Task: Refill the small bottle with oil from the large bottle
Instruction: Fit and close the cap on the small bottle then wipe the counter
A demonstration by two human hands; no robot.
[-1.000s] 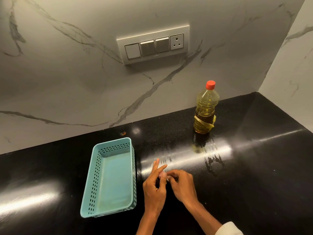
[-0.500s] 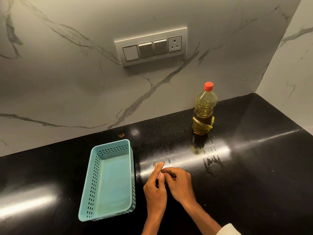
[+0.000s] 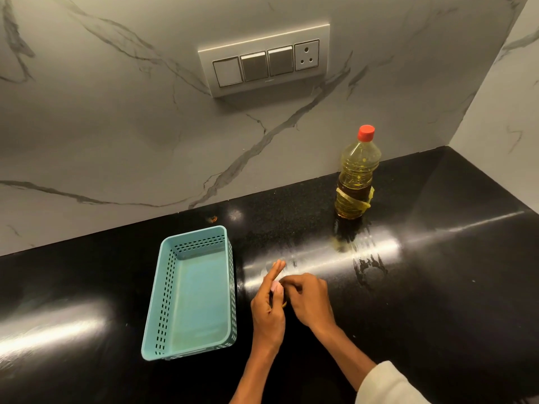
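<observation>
Starting at your 9 o'clock: the teal basket [image 3: 164, 298] sits on the black counter [image 3: 437, 287] just beside your hands. Your left hand [image 3: 267, 312] grips the small bottle [image 3: 275, 286], two fingers sticking out straight toward 12. Only the bottle's pale pink top peeks out, the rest is hidden. Your right hand [image 3: 310, 300] is curled in, fingertips pinching at that top, so I'd judge you're working the cap off. Up at 1 o'clock, well apart, the large oil bottle [image 3: 357, 176] stands upright by the wall, red cap [image 3: 365, 132] on. So no pouring yet: both bottles need opening, then the refill. Against half a second back, hands hold the same spot and the large bottle hasn't budged.
</observation>
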